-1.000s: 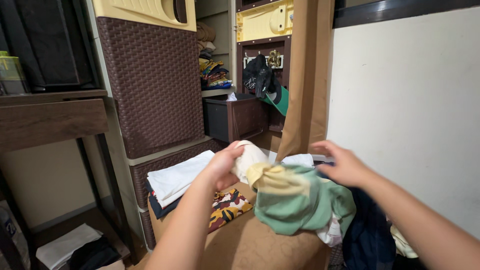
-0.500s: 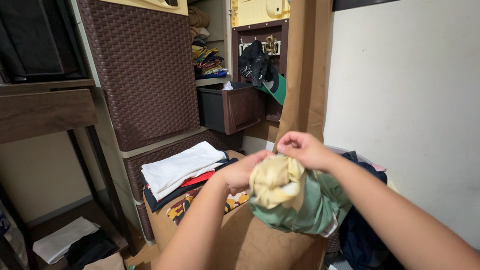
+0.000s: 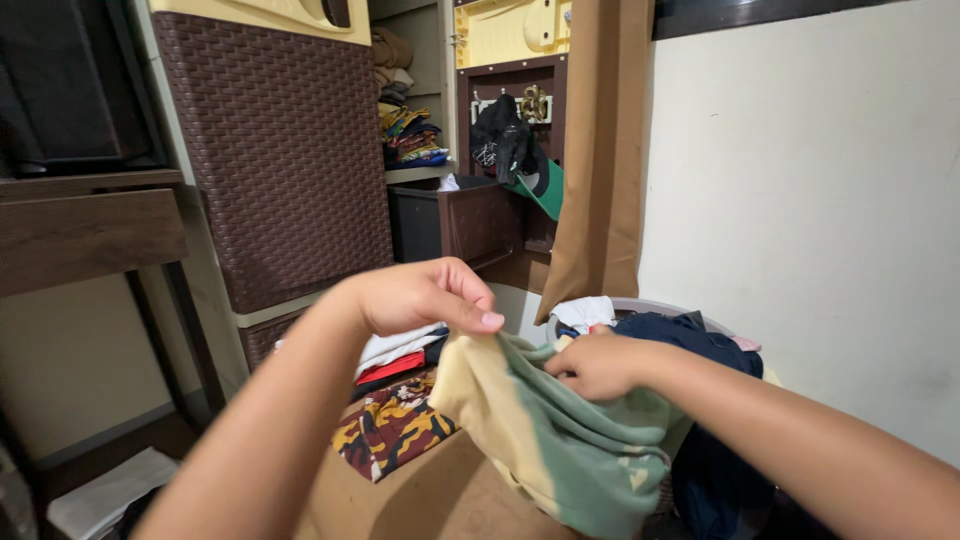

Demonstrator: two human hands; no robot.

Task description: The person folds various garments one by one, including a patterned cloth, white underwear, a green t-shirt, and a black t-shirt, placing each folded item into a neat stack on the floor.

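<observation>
Left hand (image 3: pixel 425 297) raised, fingers pinching green-and-cream garment (image 3: pixel 560 440) edge; right hand (image 3: pixel 598 366) below, fist gripping its middle.

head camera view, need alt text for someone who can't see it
Two bare hands hold up a green and cream garment: the left hand pinches its upper edge, the right hand grips it lower down. Behind lie a stack of folded clothes, a camouflage-print cloth, a laundry basket of dark clothes and a brown woven-pattern cabinet.
</observation>
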